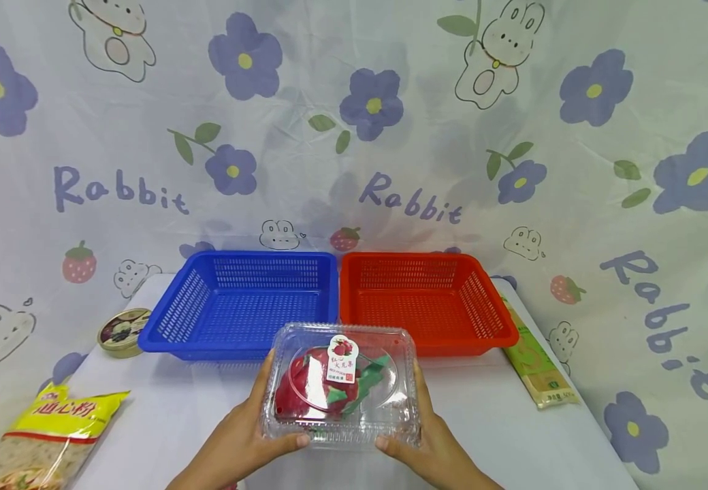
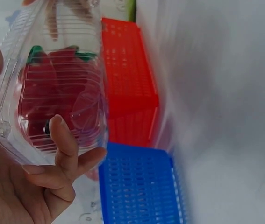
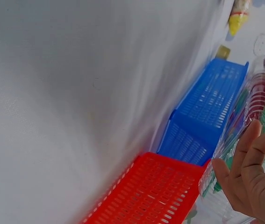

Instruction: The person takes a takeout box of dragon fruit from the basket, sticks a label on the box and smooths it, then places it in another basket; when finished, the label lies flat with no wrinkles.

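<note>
A clear plastic clamshell box (image 1: 381, 408) is held up in front of the baskets in the head view. Inside it lies a red dragon fruit (image 1: 305, 388) with green tips, and the lid bears a white label (image 1: 341, 367). My left hand (image 1: 240, 432) grips the box's left side, thumb along the near edge. On the opposite side my right hand (image 1: 430, 439) grips it the same way. Both wrist views show fingertips against the box's underside, as with the left hand's bent fingers (image 2: 64, 144) and the right hand's fingers (image 3: 247, 154).
Behind the box stand a blue basket (image 1: 237, 355) and a red basket (image 1: 427, 350), side by side. A round tin (image 1: 122, 333) and a yellow-topped food bag (image 1: 54, 435) lie at left. To the right is a flat green packet (image 1: 538, 361). A patterned cloth hangs behind.
</note>
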`<action>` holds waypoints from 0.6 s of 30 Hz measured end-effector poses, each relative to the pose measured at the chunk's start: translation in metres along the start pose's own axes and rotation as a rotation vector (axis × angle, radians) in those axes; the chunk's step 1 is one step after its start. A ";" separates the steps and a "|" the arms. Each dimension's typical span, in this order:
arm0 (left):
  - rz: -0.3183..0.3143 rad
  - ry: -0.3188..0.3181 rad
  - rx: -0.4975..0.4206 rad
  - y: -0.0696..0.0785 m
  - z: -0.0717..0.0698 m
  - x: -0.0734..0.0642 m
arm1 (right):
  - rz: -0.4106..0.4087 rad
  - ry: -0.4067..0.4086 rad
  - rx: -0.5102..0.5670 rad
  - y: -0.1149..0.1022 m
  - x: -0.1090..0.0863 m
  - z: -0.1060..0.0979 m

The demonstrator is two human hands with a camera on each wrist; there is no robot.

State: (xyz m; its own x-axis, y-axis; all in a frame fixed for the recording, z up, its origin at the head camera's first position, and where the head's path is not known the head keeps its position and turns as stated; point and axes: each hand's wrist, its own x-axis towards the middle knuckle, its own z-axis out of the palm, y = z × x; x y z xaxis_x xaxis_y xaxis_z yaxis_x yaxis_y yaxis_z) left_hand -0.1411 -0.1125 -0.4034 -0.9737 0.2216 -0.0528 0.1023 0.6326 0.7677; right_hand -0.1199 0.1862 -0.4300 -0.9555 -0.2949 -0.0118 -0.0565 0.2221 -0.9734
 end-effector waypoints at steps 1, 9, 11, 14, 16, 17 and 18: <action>0.000 0.000 0.001 0.000 0.000 0.000 | 0.004 0.009 -0.009 0.000 0.000 0.000; 0.040 0.013 0.010 -0.003 0.003 0.003 | 0.015 -0.002 -0.017 0.001 0.000 -0.002; 0.049 0.018 0.009 -0.004 0.004 0.003 | 0.016 0.007 -0.027 0.002 0.001 -0.002; 0.060 0.023 0.007 -0.005 0.005 0.004 | 0.001 0.020 -0.027 0.003 0.002 -0.002; 0.062 0.023 0.006 -0.005 0.005 0.005 | -0.015 0.018 -0.021 0.003 0.002 -0.002; 0.061 0.023 0.005 -0.005 0.005 0.005 | -0.021 0.015 -0.012 0.004 0.002 -0.002; 0.061 0.022 0.003 -0.005 0.006 0.005 | -0.025 0.012 -0.004 0.004 0.002 -0.002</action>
State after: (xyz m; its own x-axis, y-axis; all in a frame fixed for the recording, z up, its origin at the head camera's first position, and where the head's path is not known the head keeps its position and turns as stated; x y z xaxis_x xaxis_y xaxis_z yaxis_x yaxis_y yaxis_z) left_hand -0.1452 -0.1104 -0.4109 -0.9697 0.2441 0.0082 0.1627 0.6203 0.7673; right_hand -0.1231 0.1882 -0.4334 -0.9572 -0.2891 0.0157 -0.0821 0.2189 -0.9723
